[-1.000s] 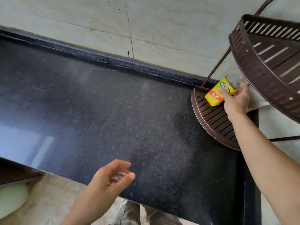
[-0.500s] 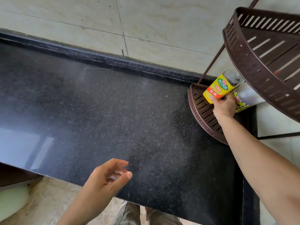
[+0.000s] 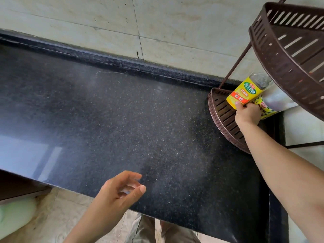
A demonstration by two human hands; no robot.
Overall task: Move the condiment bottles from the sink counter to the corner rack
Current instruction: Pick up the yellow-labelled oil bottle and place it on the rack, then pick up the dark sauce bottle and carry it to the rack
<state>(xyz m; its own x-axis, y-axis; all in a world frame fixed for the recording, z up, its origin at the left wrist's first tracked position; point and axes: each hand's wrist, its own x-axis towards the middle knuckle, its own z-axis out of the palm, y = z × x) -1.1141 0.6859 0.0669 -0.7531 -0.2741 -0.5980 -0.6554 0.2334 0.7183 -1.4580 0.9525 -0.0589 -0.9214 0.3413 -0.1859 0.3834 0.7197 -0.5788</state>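
Currently, the right hand (image 3: 247, 114) is grasping the yellow-labelled bottle (image 3: 245, 92) low on its body. The thumb is lying across the red band of the label and the fingers are wrapping round the far side. This low grip is probably leaving the clear neck free to pass beneath the upper tier (image 3: 284, 55), which is overhanging the bottle closely.

The bottle is sitting over the slotted floor of the lower tier (image 3: 217, 118), just beside the rack post (image 3: 235, 66). It is leaning with its neck toward the wall corner. Whether its base is resting on the tier cannot be told, since the hand is covering that edge.

A second container (image 3: 268, 111), also yellow-labelled, is standing on the same tier, touching or just behind the gripping hand. The bottle in hand is therefore being placed on the open side, nearer the post.

The left hand (image 3: 115, 192) is hovering above the front edge of the black counter (image 3: 122, 120). Its fingers are loosely curled and are holding nothing. It is well apart from the rack and is taking no part in the placement.

No other bottles are showing on the visible stretch of counter, so the transfer is judged to be near completion. Before release, the bottle is likely needing to be brought upright, since a leaning bottle could tip against its neighbour.
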